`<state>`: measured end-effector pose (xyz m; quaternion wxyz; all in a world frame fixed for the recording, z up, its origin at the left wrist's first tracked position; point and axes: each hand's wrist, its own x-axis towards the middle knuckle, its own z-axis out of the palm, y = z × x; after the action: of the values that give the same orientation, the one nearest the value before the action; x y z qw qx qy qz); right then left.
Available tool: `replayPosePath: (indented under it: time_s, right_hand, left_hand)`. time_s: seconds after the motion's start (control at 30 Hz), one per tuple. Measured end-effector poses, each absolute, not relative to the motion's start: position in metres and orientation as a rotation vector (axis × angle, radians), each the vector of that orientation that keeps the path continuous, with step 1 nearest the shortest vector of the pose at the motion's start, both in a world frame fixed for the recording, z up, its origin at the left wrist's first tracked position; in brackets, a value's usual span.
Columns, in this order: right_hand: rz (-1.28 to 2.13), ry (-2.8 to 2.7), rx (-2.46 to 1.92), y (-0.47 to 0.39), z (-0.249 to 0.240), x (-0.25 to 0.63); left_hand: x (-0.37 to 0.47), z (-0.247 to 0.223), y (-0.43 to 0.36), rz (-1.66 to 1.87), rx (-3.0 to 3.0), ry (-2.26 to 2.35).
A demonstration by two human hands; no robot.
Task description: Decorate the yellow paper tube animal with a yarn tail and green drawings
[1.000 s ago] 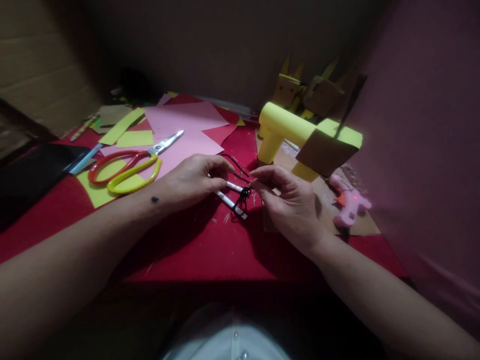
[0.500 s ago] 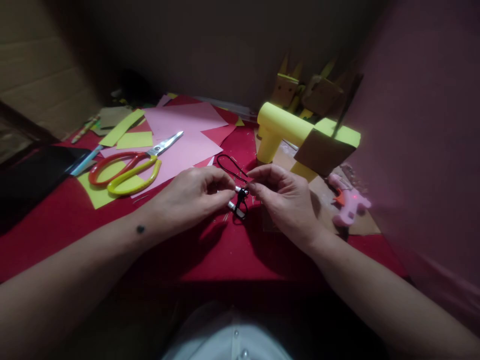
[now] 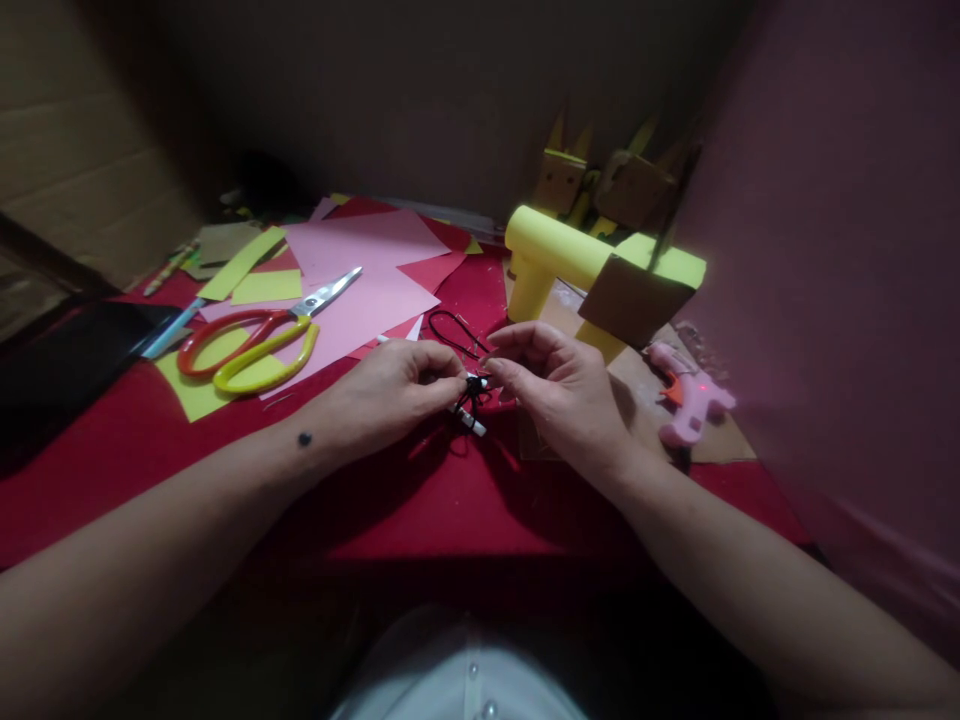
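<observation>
- A black flat object (image 3: pixel 82 345) is lying at the far left of the red-covered table (image 3: pixel 442 515), and a light blue rod-like item (image 3: pixel 169 332) is resting by its edge; neither can be identified further.
- Scissors (image 3: pixel 301 308) with one red and one yellow handle are lying slightly apart, their blades pointing away over pink paper sheets (image 3: pixel 367 240), with a yellow paper strip (image 3: pixel 244 266) slanting behind.
- The left hand (image 3: pixel 390 385) is pinching the white sticks (image 3: pixel 470 420) between thumb and forefinger, close to their near ends.
- Black cord (image 3: pixel 472 392) is gathering in a knotted bundle around those ends, at the centre between both hands; a long loop is trailing onto the cloth beyond.
- The right hand (image 3: pixel 559 390) is bringing thumb and forefinger together at the bundle's right, apparently pinching a cord strand; its remaining fingers are curving loosely.
- Judging by this grip, the step in hand is binding the stick ends; the next move is calling for a steady left hold and an even pull on the strand.
- A yellow paper tube structure (image 3: pixel 562 245) is standing behind the right hand, and a pink glue gun (image 3: pixel 691 402) is resting on cardboard (image 3: pixel 724 447) at far right.
</observation>
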<state>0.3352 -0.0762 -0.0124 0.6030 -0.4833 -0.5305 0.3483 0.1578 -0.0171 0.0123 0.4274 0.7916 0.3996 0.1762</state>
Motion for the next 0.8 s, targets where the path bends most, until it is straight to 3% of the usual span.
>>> replayPosePath:
  time_s: [0.3,0.6,0.8]
  right_hand:
    - [0.525,-1.283,-1.343,-0.092,0.005,0.335]
    - [0.839,-1.379,-1.332,-0.087,-0.003,0.326]
    - [0.717,-1.517,-1.371,-0.085,-0.012,0.324]
  left_hand:
    - [0.157,0.015,-0.021,0.74,1.967,1.092]
    - [0.158,0.008,-0.019,1.015,2.042,0.971]
    - [0.159,0.005,-0.022,0.988,2.072,0.901]
